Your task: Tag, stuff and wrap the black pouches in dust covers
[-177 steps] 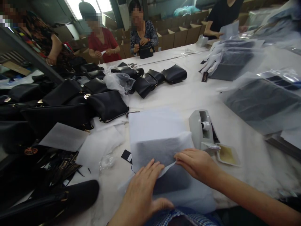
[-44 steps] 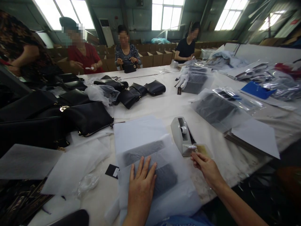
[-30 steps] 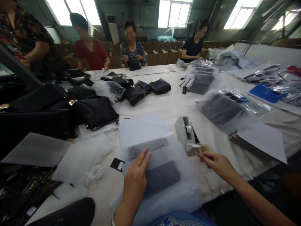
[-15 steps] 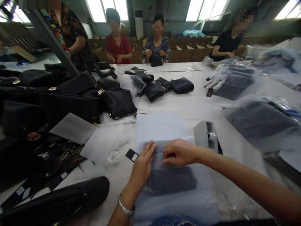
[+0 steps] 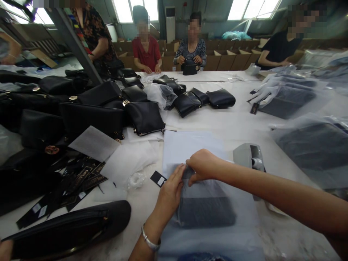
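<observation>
A dark bag in a translucent wrapper (image 5: 206,210) lies on white sheets (image 5: 195,145) at the centre front. My left hand (image 5: 172,185), with a silver bangle at the wrist, rests along the wrapper's left edge, its fingers pressed together. Against its fingertips, my right hand (image 5: 202,165) is curled in a pinch on the wrapper's upper left part. A black tag with a white label (image 5: 158,178) sticks out left of my left hand. Beyond my right forearm stands a grey tape dispenser (image 5: 248,156).
Black bags (image 5: 92,119) crowd the left side, with black tags (image 5: 78,181) and foam sheets (image 5: 94,143) nearby. Wrapped bags (image 5: 315,145) lie at right. A long black bag (image 5: 73,228) is front left, touched by another person's hand (image 5: 5,250). Several people work across the table.
My right hand has moved in against my left fingertips. The view has shifted, so most things appear farther right. Another person's hand has appeared at the lower left.
</observation>
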The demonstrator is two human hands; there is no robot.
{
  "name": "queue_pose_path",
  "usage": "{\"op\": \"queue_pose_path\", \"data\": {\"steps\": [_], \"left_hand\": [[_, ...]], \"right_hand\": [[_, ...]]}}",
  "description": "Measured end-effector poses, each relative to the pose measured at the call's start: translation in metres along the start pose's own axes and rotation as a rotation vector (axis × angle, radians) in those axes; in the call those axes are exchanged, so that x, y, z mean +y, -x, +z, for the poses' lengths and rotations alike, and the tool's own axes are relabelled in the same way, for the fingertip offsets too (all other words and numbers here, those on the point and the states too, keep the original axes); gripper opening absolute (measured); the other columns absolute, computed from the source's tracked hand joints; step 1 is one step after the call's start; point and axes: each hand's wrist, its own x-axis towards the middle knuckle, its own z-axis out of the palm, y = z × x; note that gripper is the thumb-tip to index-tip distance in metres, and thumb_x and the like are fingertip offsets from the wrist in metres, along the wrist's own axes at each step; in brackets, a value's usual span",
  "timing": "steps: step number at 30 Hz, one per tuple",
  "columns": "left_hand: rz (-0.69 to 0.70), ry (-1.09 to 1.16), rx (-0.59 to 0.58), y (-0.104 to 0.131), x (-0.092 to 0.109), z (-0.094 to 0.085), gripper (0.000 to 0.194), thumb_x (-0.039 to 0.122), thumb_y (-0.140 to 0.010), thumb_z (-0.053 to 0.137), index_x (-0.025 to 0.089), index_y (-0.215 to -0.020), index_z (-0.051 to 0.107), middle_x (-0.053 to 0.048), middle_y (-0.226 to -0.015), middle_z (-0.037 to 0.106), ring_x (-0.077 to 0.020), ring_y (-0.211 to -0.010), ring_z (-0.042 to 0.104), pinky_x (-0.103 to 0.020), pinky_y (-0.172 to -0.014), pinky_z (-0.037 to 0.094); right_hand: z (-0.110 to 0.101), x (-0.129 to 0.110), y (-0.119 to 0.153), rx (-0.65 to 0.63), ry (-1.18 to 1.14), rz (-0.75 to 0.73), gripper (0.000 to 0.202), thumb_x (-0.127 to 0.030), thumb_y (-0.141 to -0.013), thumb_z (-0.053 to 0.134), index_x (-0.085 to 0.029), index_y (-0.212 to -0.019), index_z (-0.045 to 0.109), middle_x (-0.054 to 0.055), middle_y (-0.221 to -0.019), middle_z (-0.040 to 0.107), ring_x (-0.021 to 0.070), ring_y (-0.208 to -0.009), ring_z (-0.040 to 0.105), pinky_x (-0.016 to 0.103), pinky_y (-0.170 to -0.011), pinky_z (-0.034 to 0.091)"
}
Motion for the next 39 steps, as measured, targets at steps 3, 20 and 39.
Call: {"op": "queue_pose_path", "data": {"steps": [3, 20, 39], "left_hand": [[0.012, -0.063, -0.009, -0.001, 0.003, -0.001, 0.06, 0.003, -0.09, 0.041, 0.027, -0.146, 0.039, -0.006, -0.151, 0.044, -0.019, -0.138, 0.042, -0.039, -0.109, 0.046], [0.289, -0.629, -0.075, 0.02, 0.004, -0.001, 0.066, -0.006, -0.087, 0.039, 0.027, -0.144, 0.042, -0.01, -0.156, 0.036, -0.0256, -0.147, 0.023, -0.048, -0.112, 0.04], [0.344, -0.507, 0.017, 0.006, -0.015, -0.014, 0.053, 0.013, -0.091, 0.05, 0.031, -0.141, 0.047, -0.003, -0.138, 0.059, -0.0199, -0.126, 0.057, -0.035, -0.102, 0.051]], "right_hand": [[0.01, 0.024, 0.005, 0.037, -0.118, 0.055, 0.059, -0.075, -0.068, 0.065, -0.019, -0.086, 0.072, 0.009, -0.073, 0.073, 0.0246, -0.069, 0.068, 0.027, -0.058, 0.04], [0.135, -0.029, 0.103, 0.613, -0.285, 0.044, 0.079, -0.053, -0.091, 0.053, -0.018, -0.154, 0.021, 0.013, -0.156, 0.032, 0.0309, -0.145, 0.024, 0.055, -0.117, 0.026], [0.148, -0.052, 0.124, 0.475, -0.416, -0.038, 0.097, -0.045, -0.077, 0.073, -0.023, -0.155, 0.019, 0.019, -0.158, 0.021, 0.0424, -0.144, 0.018, 0.066, -0.111, 0.026]]}}
